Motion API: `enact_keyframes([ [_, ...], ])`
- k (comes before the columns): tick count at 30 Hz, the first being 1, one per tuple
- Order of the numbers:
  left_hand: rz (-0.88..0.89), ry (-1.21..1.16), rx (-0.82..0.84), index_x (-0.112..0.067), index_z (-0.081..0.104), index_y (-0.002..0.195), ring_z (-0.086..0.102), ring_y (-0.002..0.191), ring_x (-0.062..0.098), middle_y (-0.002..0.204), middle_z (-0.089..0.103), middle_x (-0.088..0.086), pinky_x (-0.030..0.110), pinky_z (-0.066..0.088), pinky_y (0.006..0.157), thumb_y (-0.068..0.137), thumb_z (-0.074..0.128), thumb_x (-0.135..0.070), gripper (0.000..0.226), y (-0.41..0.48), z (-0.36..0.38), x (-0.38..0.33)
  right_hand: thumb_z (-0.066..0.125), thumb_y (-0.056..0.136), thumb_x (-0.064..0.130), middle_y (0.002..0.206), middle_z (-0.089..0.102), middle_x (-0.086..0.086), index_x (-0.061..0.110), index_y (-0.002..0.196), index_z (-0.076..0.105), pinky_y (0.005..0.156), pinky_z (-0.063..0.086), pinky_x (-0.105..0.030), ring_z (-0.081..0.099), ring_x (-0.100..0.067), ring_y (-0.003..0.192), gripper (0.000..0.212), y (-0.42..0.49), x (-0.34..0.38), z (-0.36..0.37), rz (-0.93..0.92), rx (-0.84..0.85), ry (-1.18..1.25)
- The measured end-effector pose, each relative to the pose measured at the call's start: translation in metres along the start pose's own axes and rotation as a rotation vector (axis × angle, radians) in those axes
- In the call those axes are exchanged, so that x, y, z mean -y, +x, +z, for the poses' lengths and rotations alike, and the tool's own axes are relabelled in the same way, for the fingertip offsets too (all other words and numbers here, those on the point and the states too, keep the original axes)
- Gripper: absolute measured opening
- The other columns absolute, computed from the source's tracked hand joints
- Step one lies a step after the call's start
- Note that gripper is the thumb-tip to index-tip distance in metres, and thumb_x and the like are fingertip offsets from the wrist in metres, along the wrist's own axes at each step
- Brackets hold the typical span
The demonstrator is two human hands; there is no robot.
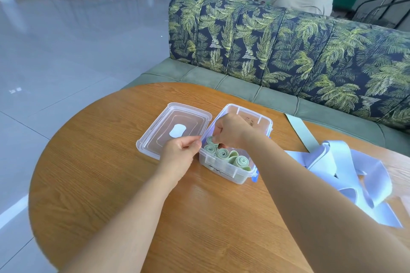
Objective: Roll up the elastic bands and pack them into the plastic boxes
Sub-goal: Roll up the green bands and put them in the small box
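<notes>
A clear plastic box (224, 169) with blue latches stands on the round wooden table (106, 184). Several rolled green elastic bands (223, 153) stand on end in its near half. My right hand (230, 131) reaches into the box, fingers closed on a green roll (210, 139) at the left wall. My left hand (179, 150) sits at the box's left rim, thumb and fingers pinched together against it. The box's clear lid (173, 128) lies flat just left of the box.
Loose light-blue bands (346, 175) lie in a heap at the table's right, with a pale green band (302, 133) trailing off the far edge. A leaf-patterned sofa (288, 46) stands behind the table. A person sits beyond it, back turned.
</notes>
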State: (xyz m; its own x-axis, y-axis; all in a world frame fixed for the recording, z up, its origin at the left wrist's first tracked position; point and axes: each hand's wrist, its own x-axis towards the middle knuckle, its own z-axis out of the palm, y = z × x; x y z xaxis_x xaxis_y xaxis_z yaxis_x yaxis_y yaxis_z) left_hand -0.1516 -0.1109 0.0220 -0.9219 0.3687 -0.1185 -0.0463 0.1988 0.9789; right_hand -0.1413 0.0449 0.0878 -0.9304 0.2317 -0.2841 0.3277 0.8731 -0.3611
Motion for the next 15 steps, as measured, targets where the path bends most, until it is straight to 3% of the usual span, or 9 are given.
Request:
enact_keyframes([
  [5, -0.009, -0.001, -0.008, -0.02, 0.066, 0.119, 0.062, 0.104, 0.007, 0.11, 0.068, -0.008, 0.015, 0.044, 0.079, 0.094, 0.06, -0.022, 0.026, 0.0, 0.0, 0.0, 0.058, 0.091, 0.014, 0.108, 0.067, -0.014, -0.002, 0.102, 0.066, 0.083, 0.053, -0.035, 0.064, -0.028, 0.098, 0.021, -0.006, 0.0, 0.003, -0.009, -0.065, -0.08],
  [10, -0.083, 0.029, -0.033, -0.018, 0.068, 0.112, 0.062, 0.1, 0.008, 0.107, 0.069, -0.005, 0.016, 0.042, 0.072, 0.089, 0.064, -0.022, 0.024, 0.004, 0.005, -0.01, 0.057, 0.092, 0.018, 0.09, 0.071, -0.008, -0.001, 0.107, 0.068, 0.082, 0.053, -0.031, 0.058, -0.016, 0.075, 0.027, -0.007, -0.004, 0.0, 0.021, -0.035, 0.006],
  [15, -0.135, 0.258, -0.045, -0.025, 0.067, 0.08, 0.065, 0.084, 0.014, 0.08, 0.068, -0.007, 0.034, 0.052, 0.08, 0.078, 0.073, -0.045, 0.021, 0.024, 0.015, -0.02, 0.062, 0.091, 0.02, 0.083, 0.068, -0.008, -0.001, 0.108, 0.067, 0.085, 0.054, -0.03, 0.058, -0.016, 0.069, 0.027, -0.008, -0.008, -0.002, 0.072, 0.018, 0.147],
])
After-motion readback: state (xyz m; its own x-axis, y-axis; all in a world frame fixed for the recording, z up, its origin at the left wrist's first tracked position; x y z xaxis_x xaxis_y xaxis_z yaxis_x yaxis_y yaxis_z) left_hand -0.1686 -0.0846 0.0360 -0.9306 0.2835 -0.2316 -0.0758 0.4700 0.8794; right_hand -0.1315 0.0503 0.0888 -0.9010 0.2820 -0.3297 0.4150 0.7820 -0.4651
